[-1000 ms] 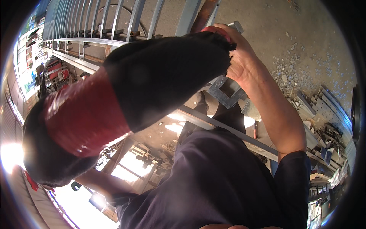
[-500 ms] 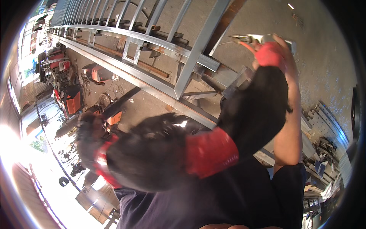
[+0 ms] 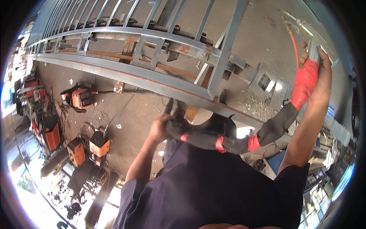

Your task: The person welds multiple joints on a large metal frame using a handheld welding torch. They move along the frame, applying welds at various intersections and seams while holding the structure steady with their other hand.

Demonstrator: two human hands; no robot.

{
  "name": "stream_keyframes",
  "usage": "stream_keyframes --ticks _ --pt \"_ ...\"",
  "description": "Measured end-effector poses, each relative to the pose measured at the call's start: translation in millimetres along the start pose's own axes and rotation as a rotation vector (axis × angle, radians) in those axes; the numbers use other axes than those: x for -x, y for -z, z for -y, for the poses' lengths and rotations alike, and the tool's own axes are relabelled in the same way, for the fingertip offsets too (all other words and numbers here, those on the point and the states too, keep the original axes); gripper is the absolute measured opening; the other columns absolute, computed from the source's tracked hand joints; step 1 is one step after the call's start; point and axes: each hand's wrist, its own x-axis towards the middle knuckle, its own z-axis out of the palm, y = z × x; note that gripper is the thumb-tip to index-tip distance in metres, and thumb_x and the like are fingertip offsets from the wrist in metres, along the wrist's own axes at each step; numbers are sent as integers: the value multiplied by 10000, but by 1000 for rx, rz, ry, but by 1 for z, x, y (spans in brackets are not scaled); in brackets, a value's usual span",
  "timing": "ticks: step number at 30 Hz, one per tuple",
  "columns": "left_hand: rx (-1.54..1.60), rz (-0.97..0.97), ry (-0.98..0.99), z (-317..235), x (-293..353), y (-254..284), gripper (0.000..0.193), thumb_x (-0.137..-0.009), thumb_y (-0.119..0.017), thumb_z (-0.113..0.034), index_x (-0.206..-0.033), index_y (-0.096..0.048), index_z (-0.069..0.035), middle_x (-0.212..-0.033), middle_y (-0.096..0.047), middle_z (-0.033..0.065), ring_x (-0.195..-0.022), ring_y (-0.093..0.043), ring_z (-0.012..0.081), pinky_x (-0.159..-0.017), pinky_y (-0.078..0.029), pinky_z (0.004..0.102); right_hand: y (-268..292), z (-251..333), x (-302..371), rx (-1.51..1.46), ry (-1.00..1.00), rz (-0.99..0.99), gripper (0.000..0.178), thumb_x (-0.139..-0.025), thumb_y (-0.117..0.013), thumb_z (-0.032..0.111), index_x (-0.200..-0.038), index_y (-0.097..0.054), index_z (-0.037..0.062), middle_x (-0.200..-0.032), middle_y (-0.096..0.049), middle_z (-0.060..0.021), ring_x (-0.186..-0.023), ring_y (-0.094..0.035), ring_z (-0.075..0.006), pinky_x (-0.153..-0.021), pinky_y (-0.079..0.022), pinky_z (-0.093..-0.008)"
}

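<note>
Figure. The right hand point(image 3: 318, 82), at two o'clock, was closed around the red-taped grip of a welding torch point(image 3: 310, 36), its nozzle pointing toward twelve. A thick black cable point(image 3: 228, 139), bound with red tape, sagged from the grip across the person's dark shirt point(image 3: 213, 187) to the left hand point(image 3: 160, 128), which was clenched on it near centre. A grey steel gate frame point(image 3: 183, 86) lay behind, from ten to one o'clock. Likely risks: the slack cable snagging on the frame's corner, and bare hands meeting hot metal or sparks. Orange welding machines point(image 3: 82, 97) stood at nine o'clock.
</note>
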Motion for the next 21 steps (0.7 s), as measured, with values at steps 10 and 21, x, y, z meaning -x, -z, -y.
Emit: stream_keyframes --ticks 10,21 --pt "-288 284 -305 34 9 -30 681 -816 -823 -269 -1441 -599 -118 -1449 -615 138 -1245 -652 383 -1069 -540 467 -82 -7 122 314 127 -233 504 -1064 -630 471 -1260 -675 9 -854 -701 -95 -644 -626 -147 -593 -543 -293" --pt "-290 96 -418 8 -24 50 447 -888 -789 -216 -1303 -692 -79 -1294 -705 182 -1171 -675 413 -997 -561 472 -87 -153 173 646 -55 -321 423 -1039 -706 434 -1235 -707 60 -827 -693 -39 -697 -665 -127 -606 -556 -311"
